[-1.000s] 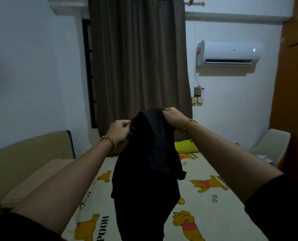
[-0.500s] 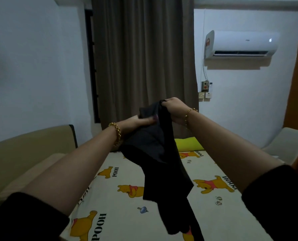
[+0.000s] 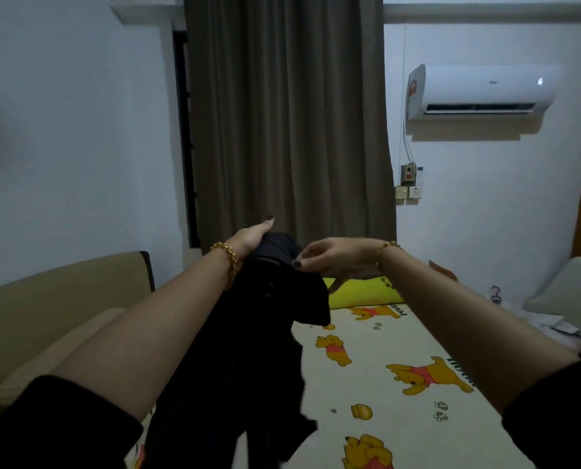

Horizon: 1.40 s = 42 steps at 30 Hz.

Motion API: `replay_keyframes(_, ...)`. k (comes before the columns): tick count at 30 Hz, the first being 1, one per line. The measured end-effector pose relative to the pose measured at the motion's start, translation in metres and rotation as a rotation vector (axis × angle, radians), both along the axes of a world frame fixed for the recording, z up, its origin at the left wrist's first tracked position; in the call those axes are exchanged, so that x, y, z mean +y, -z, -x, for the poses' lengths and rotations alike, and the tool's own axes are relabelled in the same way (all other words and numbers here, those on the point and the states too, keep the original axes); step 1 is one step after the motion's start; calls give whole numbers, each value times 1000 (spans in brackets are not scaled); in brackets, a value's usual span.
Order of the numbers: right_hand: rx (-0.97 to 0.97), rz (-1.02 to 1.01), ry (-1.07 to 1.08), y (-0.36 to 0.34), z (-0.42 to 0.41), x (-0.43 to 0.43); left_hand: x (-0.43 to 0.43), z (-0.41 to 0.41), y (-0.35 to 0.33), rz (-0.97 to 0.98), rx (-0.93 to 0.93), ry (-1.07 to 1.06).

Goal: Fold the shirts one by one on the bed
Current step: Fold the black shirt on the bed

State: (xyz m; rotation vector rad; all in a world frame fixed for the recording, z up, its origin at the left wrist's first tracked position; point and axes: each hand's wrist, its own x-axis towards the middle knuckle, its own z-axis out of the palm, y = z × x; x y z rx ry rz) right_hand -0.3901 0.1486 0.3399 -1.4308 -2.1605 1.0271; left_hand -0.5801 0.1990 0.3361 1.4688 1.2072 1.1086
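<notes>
Currently | black shirt (image 3: 269, 333) held up at frame centre over bed (image 3: 417, 336) | gripped by left hand (image 3: 252, 236) | pinched by right hand (image 3: 329, 257)

Dim, bluish indoor light; soft focus, wide-angle edge bending.

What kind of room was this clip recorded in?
Most likely a home bedroom: a bed with a cartoon-bear sheet, a closed brown curtain, and a wall-mounted air conditioner.
</notes>
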Motion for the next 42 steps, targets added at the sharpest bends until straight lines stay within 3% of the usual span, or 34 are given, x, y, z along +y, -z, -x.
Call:
replay_keyframes(3,-12,-133,44,13,11,10,-8,-4,-4,127,-96,193)
replay_keyframes(6,212,-298,252,12,11,22,-20,1,-7,169,-83,426)
replay_keyframes(8,323,-354,388,5,3,25,-22,11,-8,161,100,535)
replay_keyframes(12,299,-314,473,-9,-13,26,-7,28,-7,32,705,458)
replay_keyframes(15,344,-269,462,-10,-15,24,-2,32,-4,18,855,392)
replay_keyframes(19,437,-140,338,-15,-9,16,6,27,4,-21,736,307)
replay_keyframes(24,372,-45,47,-30,-1,11,11,14,23,2,690,156)
replay_keyframes(27,142,-165,114,-37,-5,13,28,15,26,-310,531,-65)
replay_keyframes(28,5,-267,167,-39,-7,14,32,16,25,-301,466,-134)
replay_keyframes(29,-148,-365,218,-40,-10,16,32,18,21,-371,519,-178)
replay_keyframes(30,-289,-444,268,-40,-12,19,22,15,14,-375,551,-187)
replay_keyframes(31,-389,-497,338,-39,-16,22,23,12,15,-433,429,-168)
replay_keyframes(33,-447,-524,494,-37,-22,27,17,11,10,-563,342,-155)
replay_keyframes(36,-206,-476,634,-34,-33,31,21,6,-1,-615,173,-188)
replay_keyframes(39,284,-202,521,-29,-39,26,20,4,-13,-545,91,-148)
replay_keyframes(42,514,-112,479,-22,-39,35,20,3,-16,-497,105,-84)
